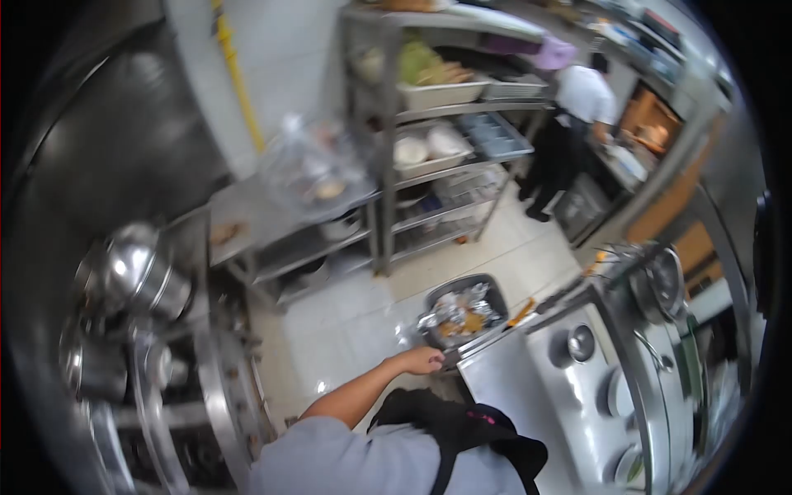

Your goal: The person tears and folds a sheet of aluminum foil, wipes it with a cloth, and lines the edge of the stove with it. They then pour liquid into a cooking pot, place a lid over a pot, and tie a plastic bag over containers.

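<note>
My left hand (421, 360) reaches out at the end of a bare forearm, its fingers curled at the near corner of the steel counter (505, 384). A small dark thing lies at the fingertips, too blurred to identify. Just beyond the hand, on the floor, is a grey bin (497, 290) with crumpled foil (455, 307) and orange-brown scraps inside. My right hand does not show. A knife-like tool with an orange part (521, 312) rests along the counter's edge.
Steel pots (136, 268) stand at the left. A low steel table (239, 206) holds a plastic bag (318, 169). Behind is a shelf rack (386, 140) with trays. A person in white (584, 95) works at the back right. Metal bowls (580, 342) sit at the right.
</note>
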`<action>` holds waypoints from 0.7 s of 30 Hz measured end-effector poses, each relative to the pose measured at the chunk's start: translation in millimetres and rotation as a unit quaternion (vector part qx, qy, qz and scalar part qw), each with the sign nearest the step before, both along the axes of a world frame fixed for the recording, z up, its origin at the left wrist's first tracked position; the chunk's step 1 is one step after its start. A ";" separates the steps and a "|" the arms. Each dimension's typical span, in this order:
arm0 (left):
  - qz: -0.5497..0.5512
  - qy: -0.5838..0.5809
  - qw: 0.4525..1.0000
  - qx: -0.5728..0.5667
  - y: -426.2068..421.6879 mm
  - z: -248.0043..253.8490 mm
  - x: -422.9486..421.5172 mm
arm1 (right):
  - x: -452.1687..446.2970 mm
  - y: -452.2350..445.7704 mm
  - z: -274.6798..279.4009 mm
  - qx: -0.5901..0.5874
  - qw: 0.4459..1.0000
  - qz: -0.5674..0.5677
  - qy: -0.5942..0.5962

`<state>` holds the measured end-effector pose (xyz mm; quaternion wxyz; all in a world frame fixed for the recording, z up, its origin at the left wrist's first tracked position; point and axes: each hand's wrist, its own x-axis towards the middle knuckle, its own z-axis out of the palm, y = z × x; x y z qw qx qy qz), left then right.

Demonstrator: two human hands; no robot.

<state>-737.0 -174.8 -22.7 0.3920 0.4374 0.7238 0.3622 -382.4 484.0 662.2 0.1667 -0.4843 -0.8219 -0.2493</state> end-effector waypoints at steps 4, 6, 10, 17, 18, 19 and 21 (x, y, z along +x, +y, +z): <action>0.052 0.009 0.997 -0.055 -34.1 -11.8 9.0 | -29.7 0.4 -13.2 -0.025 0.999 0.018 0.019; 0.079 0.020 0.996 -0.048 -44.4 -18.2 10.5 | -40.4 0.8 -22.5 -0.041 0.999 0.028 0.017; 0.124 0.018 0.991 -0.056 -59.9 -22.5 13.9 | -61.5 -0.3 -37.0 -0.059 0.997 0.039 0.015; 0.138 0.008 0.986 -0.089 -82.3 -19.8 19.7 | -53.3 -0.8 -46.4 -0.072 0.996 0.037 0.021; 0.130 0.010 0.988 -0.087 -86.8 -27.7 20.9 | -50.6 -0.6 -47.0 -0.073 0.996 0.039 0.019; 0.132 0.020 0.988 -0.080 -90.0 -43.7 20.8 | -47.0 2.2 -44.7 -0.072 0.997 0.038 0.016; 0.118 0.047 0.991 -0.049 -97.0 -44.1 18.5 | -25.1 9.8 -39.7 -0.066 0.997 0.031 0.008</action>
